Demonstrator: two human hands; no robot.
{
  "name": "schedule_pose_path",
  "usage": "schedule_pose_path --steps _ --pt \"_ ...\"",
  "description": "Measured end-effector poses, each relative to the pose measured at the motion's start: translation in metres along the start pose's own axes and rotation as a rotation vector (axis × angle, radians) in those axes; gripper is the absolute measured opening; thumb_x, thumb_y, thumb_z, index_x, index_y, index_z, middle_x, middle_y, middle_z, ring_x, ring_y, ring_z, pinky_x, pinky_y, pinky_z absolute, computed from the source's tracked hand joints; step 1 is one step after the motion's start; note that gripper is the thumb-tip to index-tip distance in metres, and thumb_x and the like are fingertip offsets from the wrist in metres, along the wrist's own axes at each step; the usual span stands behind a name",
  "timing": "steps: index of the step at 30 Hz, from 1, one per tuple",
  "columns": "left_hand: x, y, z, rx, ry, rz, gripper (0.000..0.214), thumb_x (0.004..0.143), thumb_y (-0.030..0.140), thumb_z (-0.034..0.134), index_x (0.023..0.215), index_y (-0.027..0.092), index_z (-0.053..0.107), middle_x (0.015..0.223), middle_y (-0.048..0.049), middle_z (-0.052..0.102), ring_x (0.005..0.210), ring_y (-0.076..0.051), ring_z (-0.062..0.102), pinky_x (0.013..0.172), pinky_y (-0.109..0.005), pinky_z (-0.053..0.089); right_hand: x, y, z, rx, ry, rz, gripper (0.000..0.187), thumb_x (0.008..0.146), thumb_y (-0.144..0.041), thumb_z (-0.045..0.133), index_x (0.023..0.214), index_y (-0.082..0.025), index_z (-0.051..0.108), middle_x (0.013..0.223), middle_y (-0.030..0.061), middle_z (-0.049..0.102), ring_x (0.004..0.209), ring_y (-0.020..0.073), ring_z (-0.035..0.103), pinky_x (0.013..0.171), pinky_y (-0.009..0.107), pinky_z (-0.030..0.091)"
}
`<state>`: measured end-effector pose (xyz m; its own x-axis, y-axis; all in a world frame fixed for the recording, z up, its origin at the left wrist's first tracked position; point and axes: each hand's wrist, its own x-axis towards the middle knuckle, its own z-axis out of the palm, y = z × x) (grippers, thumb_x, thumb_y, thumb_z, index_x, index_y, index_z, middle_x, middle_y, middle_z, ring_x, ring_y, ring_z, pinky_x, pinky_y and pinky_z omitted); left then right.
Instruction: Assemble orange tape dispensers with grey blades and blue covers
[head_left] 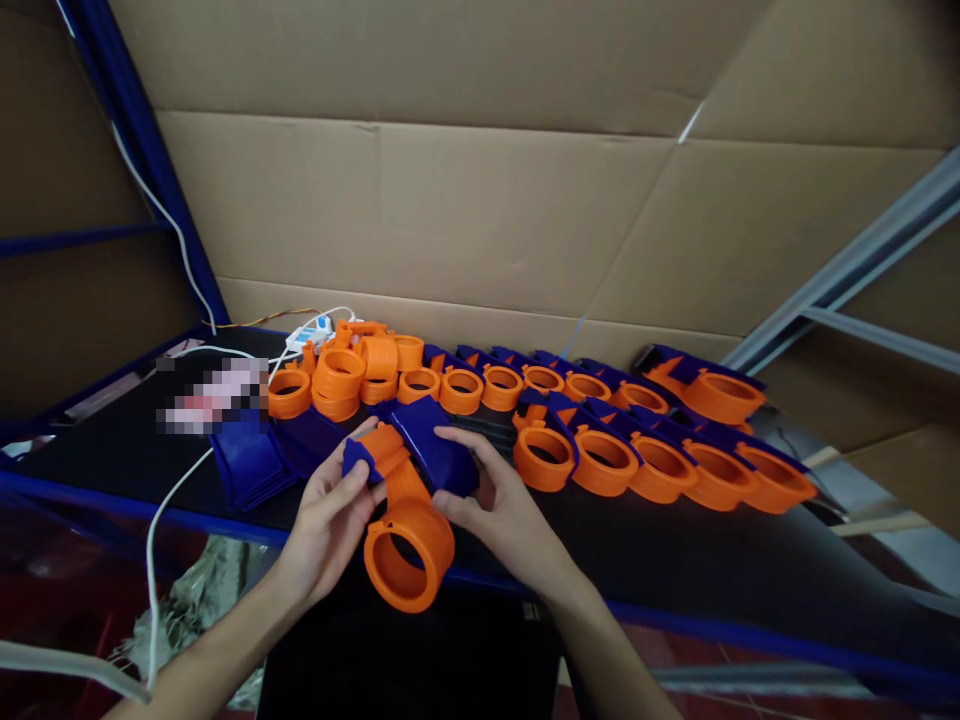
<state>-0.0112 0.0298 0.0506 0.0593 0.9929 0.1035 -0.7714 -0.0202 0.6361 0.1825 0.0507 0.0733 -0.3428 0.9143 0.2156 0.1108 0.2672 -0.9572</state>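
My left hand (334,515) grips an orange plastic tape dispenser body (409,560) at its upper end, thumb on a small dark blue piece (359,470). The body's round ring hangs down towards me. Between the thumb and fingers of my right hand (502,500) is a glossy dark blue plastic cover (435,450), tilted against the orange body. Whether the two parts are joined I cannot tell. Both hands are just above the front of the black shelf (675,560).
Orange-and-blue tape dispensers (604,462) stand in two rows on the right. Loose orange bodies (341,375) are heaped at the back left, near a white power strip (311,333). Blue covers (251,460) are stacked left. A white cable (154,540) crosses the shelf edge. Cardboard (480,210) walls the back.
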Motion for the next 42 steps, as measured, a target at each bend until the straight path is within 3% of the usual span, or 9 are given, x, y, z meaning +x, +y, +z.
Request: schedule_pose_path --steps 2,4,8,11,21,31,42 --pt "0.001 0.001 -0.001 0.032 0.008 0.019 0.047 0.088 0.019 0.065 0.135 0.023 0.058 0.128 -0.0120 0.068 0.123 -0.032 0.060 0.101 -0.051 0.049 -0.001 0.000 0.001 -0.022 0.071 -0.010 0.068 0.078 -0.031 0.079 0.138 -0.030 0.047 0.138 0.0067 0.052 0.114 0.0228 0.058 0.090 0.033 0.053" --pt "0.002 0.002 -0.003 0.049 0.040 0.044 0.041 0.088 0.018 0.065 0.129 0.022 0.063 0.123 -0.0110 0.070 0.122 -0.032 0.060 0.101 -0.051 0.049 -0.003 -0.004 0.000 -0.050 0.093 -0.039 0.068 0.080 -0.030 0.077 0.140 -0.030 0.044 0.142 0.0075 0.050 0.119 0.0236 0.057 0.092 0.034 0.053" --pt "0.005 0.005 -0.007 0.071 0.109 0.104 0.030 0.085 0.016 0.069 0.114 0.023 0.069 0.116 -0.0063 0.072 0.116 -0.027 0.062 0.101 -0.049 0.050 -0.007 -0.017 -0.005 -0.140 -0.093 -0.067 0.058 0.086 -0.030 0.072 0.140 -0.031 0.051 0.140 0.0054 0.054 0.126 0.0248 0.054 0.102 0.037 0.048" --pt "0.006 0.005 -0.009 0.086 0.116 0.114 0.025 0.083 0.017 0.072 0.108 0.022 0.071 0.113 -0.0051 0.071 0.111 -0.024 0.064 0.101 -0.047 0.051 -0.007 -0.019 -0.006 -0.200 -0.119 -0.063 0.057 0.085 -0.032 0.072 0.139 -0.033 0.053 0.136 0.0047 0.057 0.122 0.0255 0.057 0.098 0.038 0.050" --pt "0.002 0.004 -0.006 0.034 0.107 0.085 0.025 0.086 0.018 0.069 0.111 0.024 0.071 0.108 -0.0039 0.072 0.102 -0.021 0.066 0.101 -0.048 0.051 0.001 -0.012 -0.005 -0.151 -0.121 -0.100 0.050 0.086 -0.031 0.071 0.135 -0.030 0.060 0.136 0.0041 0.061 0.123 0.0256 0.058 0.108 0.041 0.043" --pt "0.000 0.005 -0.002 0.000 0.133 0.057 0.022 0.086 0.022 0.069 0.108 0.020 0.072 0.103 -0.0053 0.074 0.108 -0.026 0.065 0.101 -0.049 0.050 0.000 -0.015 -0.011 -0.142 -0.128 -0.074 0.048 0.086 -0.033 0.072 0.133 -0.030 0.061 0.133 0.0047 0.063 0.121 0.0264 0.059 0.106 0.043 0.045" --pt "-0.002 0.006 0.000 0.044 0.132 0.077 0.020 0.086 0.019 0.069 0.105 0.022 0.071 0.104 -0.0030 0.072 0.101 -0.021 0.066 0.100 -0.045 0.051 0.000 -0.014 -0.007 -0.142 -0.085 -0.098 0.046 0.087 -0.034 0.071 0.133 -0.030 0.062 0.129 0.0044 0.065 0.119 0.0250 0.059 0.105 0.040 0.044"
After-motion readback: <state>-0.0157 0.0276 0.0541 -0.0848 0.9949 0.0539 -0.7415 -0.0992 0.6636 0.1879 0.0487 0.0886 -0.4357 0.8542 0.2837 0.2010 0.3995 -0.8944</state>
